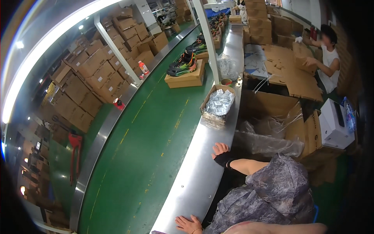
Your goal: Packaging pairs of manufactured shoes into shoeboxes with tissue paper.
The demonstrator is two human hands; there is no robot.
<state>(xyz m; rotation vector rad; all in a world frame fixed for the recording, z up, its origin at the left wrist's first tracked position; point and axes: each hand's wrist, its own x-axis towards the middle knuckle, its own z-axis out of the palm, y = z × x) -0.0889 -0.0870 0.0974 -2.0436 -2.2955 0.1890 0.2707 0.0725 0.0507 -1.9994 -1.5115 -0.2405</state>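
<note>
Left hand (189,225): bare, palm down, fingers spread flat on the steel surface (202,163) at the bottom centre of the frame, holding nothing. Right hand (221,154): wearing a black fingerless wrap, fingers bare and lightly curled, resting on the right edge of the same surface, just right of centre, holding nothing. Surface: long, shiny metal strip beside the green conveyor belt (144,136), bare around both hands.

Left hand (189,225) partly cut off below

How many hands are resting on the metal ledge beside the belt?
2: the right hand farther up the metal ledge, the left hand near the bottom edge.
</note>
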